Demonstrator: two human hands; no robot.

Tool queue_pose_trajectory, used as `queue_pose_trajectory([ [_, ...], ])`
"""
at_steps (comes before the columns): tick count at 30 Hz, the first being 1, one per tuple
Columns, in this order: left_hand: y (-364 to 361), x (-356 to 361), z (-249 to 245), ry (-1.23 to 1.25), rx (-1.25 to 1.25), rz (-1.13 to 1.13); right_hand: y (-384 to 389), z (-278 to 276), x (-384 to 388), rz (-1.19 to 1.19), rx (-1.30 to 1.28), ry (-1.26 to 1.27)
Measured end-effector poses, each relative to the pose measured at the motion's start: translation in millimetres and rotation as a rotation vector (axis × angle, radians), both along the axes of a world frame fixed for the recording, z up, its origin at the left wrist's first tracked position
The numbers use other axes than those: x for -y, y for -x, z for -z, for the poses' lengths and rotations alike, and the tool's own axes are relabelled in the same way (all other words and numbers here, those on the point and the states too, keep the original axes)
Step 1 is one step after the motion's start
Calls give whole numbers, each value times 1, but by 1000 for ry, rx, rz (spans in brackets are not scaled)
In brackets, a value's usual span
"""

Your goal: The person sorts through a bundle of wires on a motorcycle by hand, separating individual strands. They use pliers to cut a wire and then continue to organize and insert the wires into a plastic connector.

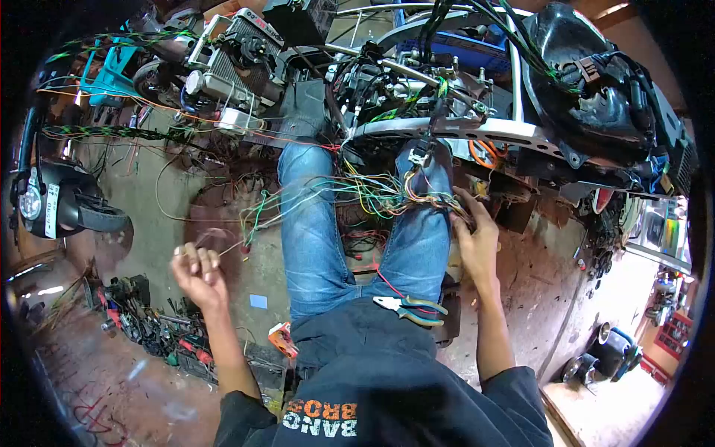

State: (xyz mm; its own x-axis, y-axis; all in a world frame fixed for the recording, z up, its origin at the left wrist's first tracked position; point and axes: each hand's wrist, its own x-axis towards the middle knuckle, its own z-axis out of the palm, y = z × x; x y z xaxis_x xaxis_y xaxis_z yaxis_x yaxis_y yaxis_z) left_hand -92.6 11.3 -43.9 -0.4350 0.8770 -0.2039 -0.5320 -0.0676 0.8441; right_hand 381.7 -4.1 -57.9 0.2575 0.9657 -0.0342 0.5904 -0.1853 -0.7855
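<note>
Floor (540,287): stained, worn concrete, workshop. Left side: heap of tools (149,316), some red-handled. Behind the metal frame (477,131): blue plastic crate (465,51), dark parts inside. Frame: smooth, silver, curved. Black housing (555,41): glossy, rounded. Wires (357,190): thin, multicoloured, loosely tangled, strung across blue denim jeans (307,246). Left hand (199,274): fingers curled, a thin strand at the fingertips. Right hand (475,232): fingers closed narrowly on the bundled end, by the right knee. Pliers (410,308): steel nose, two-tone grips, lying on the lap.
</note>
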Motion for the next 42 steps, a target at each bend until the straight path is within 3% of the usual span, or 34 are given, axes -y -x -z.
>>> queue_pose_trajectory([
  [4, 68, 23, 9, -66, 109, -128, -17, 0, -11, -42, -140, 116],
  [8, 87, 44, 25, 120, 138, -289, -28, 8, -17, -116, -48, 121],
  [12, 120, 69, 67, 90, 193, -297, -22, -3, -14, -167, 85, 136],
  [19, 155, 92, 124, 434, 284, -538, 3, -23, -10, -187, 237, 145],
  [22, 163, 100, 148, 507, 351, -518, 16, -24, -8, -114, 194, 184],
  [24, 162, 102, 159, 536, 360, -524, 25, -21, -3, -36, 252, 64],
  [25, 169, 112, 171, 453, 372, -419, 31, -21, -2, 1, 280, 1],
  [27, 169, 112, 183, 607, 304, -517, 55, -30, -1, 96, 288, -196],
  [28, 168, 115, 184, 640, 257, -448, 64, -33, 6, 66, 229, -230],
  [29, 167, 118, 184, 735, 213, -516, 73, -35, 12, 36, 171, -263],
  [30, 148, 105, 167, 830, 170, -578, 88, -37, 13, 2, 2, -217],
  [32, 110, 76, 130, 978, 91, -650, 113, -33, 13, -123, -250, 122],
  [35, 104, 74, 128, 725, -361, -304, 147, 19, 17, -44, -878, 530],
  [37, 61, 49, 100, 690, -865, -307, 167, 45, 11, 22, -963, 550],
  [38, 36, 37, 73, 544, -1097, -102, 178, 53, 7, 90, -998, 502],
  [41, -57, 13, 26, 204, -911, 86, 199, 65, -16, 293, -1212, 442],
  [42, -65, 13, 23, 95, -1182, 230, 201, 72, -20, 290, -1272, 429],
])
